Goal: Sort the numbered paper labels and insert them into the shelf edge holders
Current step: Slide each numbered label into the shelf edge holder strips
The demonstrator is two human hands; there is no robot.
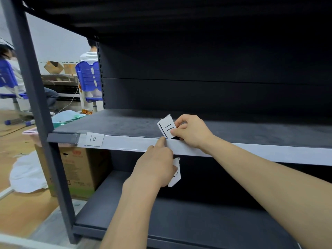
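A white paper label marked 11 (167, 128) is tilted at the top edge of the white shelf edge holder (129, 143), its lower corner at the strip. My right hand (193, 132) pinches this label from the right. My left hand (156, 165) has its index finger on the holder's upper edge just left of the label, while its other fingers hold several more paper labels (175, 174) below the strip. A label marked 10 (94, 139) sits in the holder at the shelf's left end.
The dark shelf board (125, 124) behind the holder is bare. A grey upright post (36, 97) stands at left. A cardboard box (77, 169) and white bag (27, 175) lie on the floor. People sit on blue chairs (89, 76) behind.
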